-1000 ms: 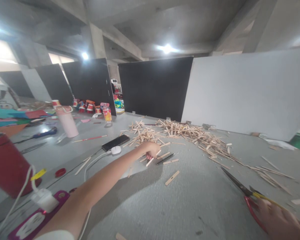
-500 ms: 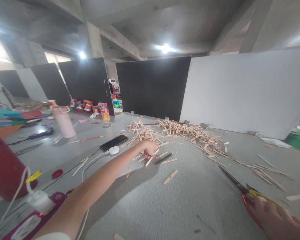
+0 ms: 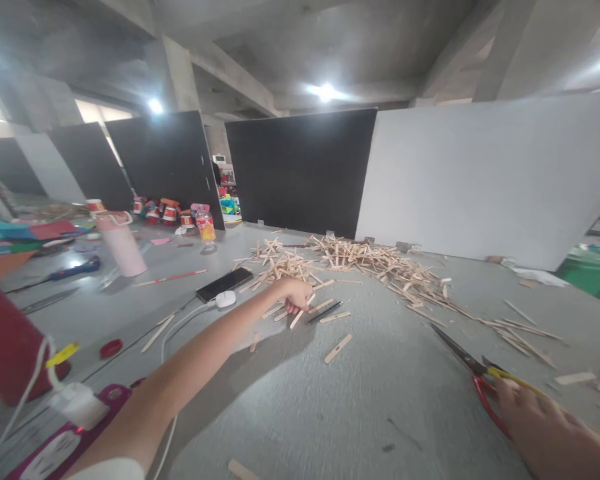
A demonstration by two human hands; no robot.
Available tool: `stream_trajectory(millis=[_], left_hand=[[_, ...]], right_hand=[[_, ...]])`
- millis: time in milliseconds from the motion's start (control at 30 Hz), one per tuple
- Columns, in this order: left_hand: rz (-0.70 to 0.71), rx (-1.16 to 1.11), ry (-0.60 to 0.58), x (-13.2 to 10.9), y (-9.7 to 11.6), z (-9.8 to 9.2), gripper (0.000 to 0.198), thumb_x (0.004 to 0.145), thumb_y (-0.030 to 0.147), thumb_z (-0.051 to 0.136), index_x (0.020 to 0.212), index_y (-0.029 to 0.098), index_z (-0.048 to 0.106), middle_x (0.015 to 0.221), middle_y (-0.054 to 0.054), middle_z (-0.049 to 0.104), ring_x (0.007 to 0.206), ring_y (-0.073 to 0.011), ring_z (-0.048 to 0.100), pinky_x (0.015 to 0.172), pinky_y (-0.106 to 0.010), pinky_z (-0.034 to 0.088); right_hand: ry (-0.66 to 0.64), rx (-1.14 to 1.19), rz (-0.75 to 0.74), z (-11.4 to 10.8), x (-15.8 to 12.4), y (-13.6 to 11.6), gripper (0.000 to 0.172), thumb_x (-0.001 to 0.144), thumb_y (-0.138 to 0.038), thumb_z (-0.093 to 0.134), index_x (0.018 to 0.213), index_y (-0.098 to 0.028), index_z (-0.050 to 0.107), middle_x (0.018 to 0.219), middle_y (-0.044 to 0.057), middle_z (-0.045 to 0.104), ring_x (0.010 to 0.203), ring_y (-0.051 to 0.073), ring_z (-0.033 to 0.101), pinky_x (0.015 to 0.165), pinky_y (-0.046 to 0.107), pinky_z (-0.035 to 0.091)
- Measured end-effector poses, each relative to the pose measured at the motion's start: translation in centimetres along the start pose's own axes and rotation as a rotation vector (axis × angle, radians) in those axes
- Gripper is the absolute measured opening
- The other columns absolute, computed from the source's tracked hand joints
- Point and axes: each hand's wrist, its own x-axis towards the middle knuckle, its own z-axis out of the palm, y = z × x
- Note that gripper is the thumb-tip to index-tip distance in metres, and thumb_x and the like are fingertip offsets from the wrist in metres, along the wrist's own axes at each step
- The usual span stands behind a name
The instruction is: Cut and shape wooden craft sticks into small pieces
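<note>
My left hand [image 3: 296, 295] reaches far out over the grey table [image 3: 330, 400], its fingers curled round a wooden stick [image 3: 300, 315] at the near edge of a big pile of wooden sticks [image 3: 360, 263]. A black pen [image 3: 325, 312] and loose sticks lie just right of that hand. At the lower right my right hand [image 3: 545, 433] rests on the red and yellow handles of a pair of scissors [image 3: 473, 373], whose blades point up and left along the table. That hand's fingers are blurred.
A black phone [image 3: 224, 285] and a white charger with cable [image 3: 225, 299] lie left of my left hand. A pink bottle [image 3: 123, 243], a red cylinder [image 3: 7, 347] and coloured craft items stand at the left. Black and white partition boards [image 3: 480, 187] close the far edge.
The view has shifted slightly, so everything sits a little further left and up. My left hand stays curled on the stick; my right hand has moved a bit left along the scissors.
</note>
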Motion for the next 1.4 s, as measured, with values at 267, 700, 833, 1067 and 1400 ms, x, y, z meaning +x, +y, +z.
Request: stream_trajectory(millis=[267,700,833,1067,1400], left_hand=[[0.091,-0.058,0.322,-2.6,0.8,-2.4,0.035,0.101,0.037,0.066,0.130,0.017,0.063,0.130,-0.010,0.065,0.109,-0.0257,0.067,0.092,-0.045,0.059],[0.369,-0.187,0.147,-5.1,2.0,-3.3,0.032,0.102,0.036,0.066,0.127,0.016,0.063,0.122,-0.009,0.067,0.099,-0.0217,0.069,0.083,-0.040,0.061],[0.401,-0.185,0.117,-5.2,2.4,-3.2,0.031,0.102,0.036,0.065,0.126,0.016,0.064,0.119,-0.009,0.068,0.095,-0.0205,0.069,0.081,-0.039,0.061],[0.567,-0.228,0.020,-7.7,4.3,-3.6,0.031,0.099,0.035,0.067,0.124,0.017,0.064,0.098,-0.005,0.071,0.076,-0.0159,0.068,0.063,-0.028,0.055],[0.509,-0.251,0.150,-8.3,5.3,-2.9,0.031,0.101,0.036,0.064,0.124,0.015,0.062,0.099,-0.006,0.071,0.075,-0.0156,0.068,0.063,-0.028,0.054]], right_hand=[[-0.045,-0.139,-0.171,-1.6,0.8,0.3,0.022,0.081,0.004,0.056,0.094,-0.012,0.065,0.077,0.011,0.068,0.063,0.027,0.068,0.057,0.034,0.047],[-0.051,-0.154,-0.179,-2.3,1.2,0.1,0.023,0.082,0.004,0.054,0.095,-0.014,0.061,0.077,0.009,0.066,0.062,0.026,0.067,0.057,0.034,0.047],[-0.067,-0.171,-0.178,-2.4,1.2,0.1,0.025,0.081,0.006,0.052,0.094,-0.015,0.060,0.077,0.009,0.067,0.063,0.025,0.067,0.059,0.034,0.047],[-0.046,-0.160,-0.190,-2.6,1.4,0.1,0.022,0.081,0.005,0.055,0.094,-0.012,0.061,0.076,0.010,0.065,0.061,0.026,0.067,0.059,0.035,0.047],[-0.035,-0.163,-0.186,-2.5,1.4,0.3,0.021,0.084,0.004,0.054,0.094,-0.013,0.061,0.075,0.009,0.065,0.059,0.026,0.067,0.055,0.034,0.047]])
